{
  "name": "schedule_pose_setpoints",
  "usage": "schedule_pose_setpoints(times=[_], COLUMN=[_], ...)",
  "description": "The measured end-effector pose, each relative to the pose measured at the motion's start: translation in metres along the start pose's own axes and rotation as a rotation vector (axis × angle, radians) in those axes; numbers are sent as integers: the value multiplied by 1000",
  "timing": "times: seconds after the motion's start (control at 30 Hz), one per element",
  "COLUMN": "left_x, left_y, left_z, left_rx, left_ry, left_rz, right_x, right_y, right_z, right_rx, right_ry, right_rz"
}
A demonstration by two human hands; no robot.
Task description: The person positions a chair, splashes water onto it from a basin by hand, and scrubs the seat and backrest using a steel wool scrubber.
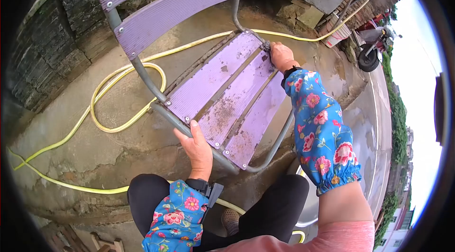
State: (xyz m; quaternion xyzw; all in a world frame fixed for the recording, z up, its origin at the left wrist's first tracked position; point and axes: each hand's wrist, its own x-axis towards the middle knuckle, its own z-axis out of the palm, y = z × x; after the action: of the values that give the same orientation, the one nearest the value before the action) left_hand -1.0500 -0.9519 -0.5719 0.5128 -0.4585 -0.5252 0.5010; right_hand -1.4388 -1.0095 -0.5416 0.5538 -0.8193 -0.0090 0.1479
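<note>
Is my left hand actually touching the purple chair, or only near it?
Touching. The head view shows the left hand at the near edge of the purple chair, its thumb resting on the seat's edge with no gap visible.

The right arm reaches forward and slightly inward from the lower right, well extended; its hand, the right hand, is closed, with the fingers curled and the knuckles up. The left arm is held lower and closer to the body; the left hand points forward, back of the hand up, thumb and forefinger spread apart, the other fingers mostly hidden. Both forearms wear blue flowered sleeves; dark bands circle both wrists; bare skin shows above the right sleeve, up to a pink shirt.
</note>
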Motion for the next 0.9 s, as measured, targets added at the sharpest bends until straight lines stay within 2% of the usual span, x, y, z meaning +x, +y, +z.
schedule_pose_setpoints(times=[0.03,0.17,0.23,0.33,0.43,0.5,0.57,0.6,0.63,0.7,0.77,0.83,0.9], left_x=[-2,-2,-3,-1,-1,-1,2,1,1,2,1,2,-1], left_y=[0,1,0,0,0,2,2,0,-2,-5,-5,-5,-4], left_z=[0,1,-3,-3,-4,-3,-2,-4,-7,-5,-6,-7,-3], left_rx=[-1,26,3,50,2,19,2,-1,8,37,34,27,18], left_ry=[4,7,-12,-17,-26,-13,-20,-38,-39,-48,-56,-61,-15], left_rz=[-12,-88,-96,-68,-39,-40,-53,-72,-73,-51,-60,-58,-91], right_x=[-13,-106,-113,-60,-13,-1,-12,-21,-30,-9,28,47,34], right_y=[-10,-86,-80,-22,-2,-22,-80,-95,-114,-85,-52,-50,-57], right_z=[-1,-55,-54,-23,-10,-17,-47,-38,-44,-32,-17,-20,-15], right_rx=[43,403,419,210,91,215,403,380,255,212,137,135,181], right_ry=[16,-201,-207,-25,-124,-71,-60,-118,-177,-124,-56,-54,3], right_rz=[-1,-428,-456,-212,4,13,-87,-244,-217,-256,-99,88,49])
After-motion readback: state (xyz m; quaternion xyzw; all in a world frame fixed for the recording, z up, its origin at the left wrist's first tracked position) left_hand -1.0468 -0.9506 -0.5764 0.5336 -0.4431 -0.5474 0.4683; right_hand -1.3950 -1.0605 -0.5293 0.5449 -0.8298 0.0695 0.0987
